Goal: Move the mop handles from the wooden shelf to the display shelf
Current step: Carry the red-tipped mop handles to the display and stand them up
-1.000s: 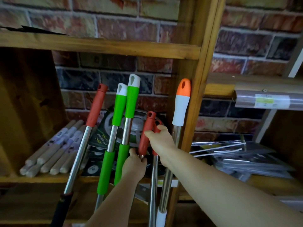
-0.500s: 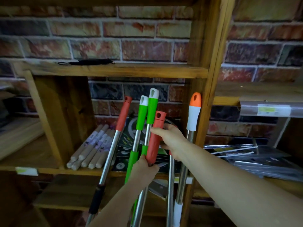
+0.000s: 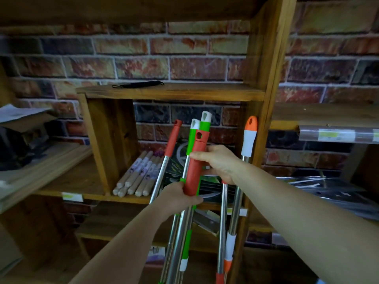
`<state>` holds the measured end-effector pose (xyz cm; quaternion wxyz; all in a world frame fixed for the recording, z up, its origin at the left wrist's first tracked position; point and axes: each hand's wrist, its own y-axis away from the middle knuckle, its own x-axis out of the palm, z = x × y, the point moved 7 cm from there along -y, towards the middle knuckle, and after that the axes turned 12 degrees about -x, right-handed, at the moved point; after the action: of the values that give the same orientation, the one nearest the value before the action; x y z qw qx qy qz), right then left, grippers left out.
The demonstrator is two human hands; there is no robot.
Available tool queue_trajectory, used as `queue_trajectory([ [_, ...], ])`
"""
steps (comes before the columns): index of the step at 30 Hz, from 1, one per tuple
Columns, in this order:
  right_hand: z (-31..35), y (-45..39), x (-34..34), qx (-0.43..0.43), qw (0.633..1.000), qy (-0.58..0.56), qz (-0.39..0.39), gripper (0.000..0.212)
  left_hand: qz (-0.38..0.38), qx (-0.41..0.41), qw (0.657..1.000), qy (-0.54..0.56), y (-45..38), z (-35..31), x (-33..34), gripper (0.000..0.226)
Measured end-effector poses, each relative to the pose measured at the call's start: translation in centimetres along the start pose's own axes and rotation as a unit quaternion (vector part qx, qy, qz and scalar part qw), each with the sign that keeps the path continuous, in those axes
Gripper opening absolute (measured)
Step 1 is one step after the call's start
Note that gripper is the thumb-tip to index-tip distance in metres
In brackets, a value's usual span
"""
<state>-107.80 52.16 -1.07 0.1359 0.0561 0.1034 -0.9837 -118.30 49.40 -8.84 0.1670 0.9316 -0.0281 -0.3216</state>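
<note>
head view: several mop handles stand leaning in the wooden shelf [image 3: 170, 91], against the brick wall and the right upright. the left hand [image 3: 180, 196] is clenched round the bottom of a red grip [image 3: 194, 162] and the steel tubes bunched there; which tubes it actually grasps cannot be told. the right hand [image 3: 217, 162] grasps the same red grip higher up, thumb across its front, and a second red-ended pole [image 3: 222, 222] runs down from beneath that hand. two green-gripped handles [image 3: 203, 125] rise just behind the red grip. a further red-topped handle [image 3: 173, 140] leans to the left, untouched, and an orange-and-white handle [image 3: 249, 138] rests against the upright, also untouched. the display shelf is not identifiable in this view.

handling judgement: the poles look like thin steel tube with plastic sleeves (light, stiff, long). the bare metal is likely slippery; the plastic grips are the better purchase. taken near the top only, the long lower ends may swing and knock the shelf edges, so one hand high and one lower seems sound. a bundle may fan apart.

wooden dowels [image 3: 135, 177] lie on the shelf board to the left.
</note>
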Motion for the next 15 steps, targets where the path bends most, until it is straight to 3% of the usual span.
queue_trajectory([
  [10,5.0,5.7,3.7,-0.019,1.0,0.004,0.024,0.011,0.031,0.029,0.998,-0.049,7.5,0.8,-1.0,0.025],
  [15,6.5,9.1,6.1,-0.005,0.993,-0.111,0.037,0.02,0.023,0.051,0.996,-0.075,10.8,1.1,-1.1,0.019],
])
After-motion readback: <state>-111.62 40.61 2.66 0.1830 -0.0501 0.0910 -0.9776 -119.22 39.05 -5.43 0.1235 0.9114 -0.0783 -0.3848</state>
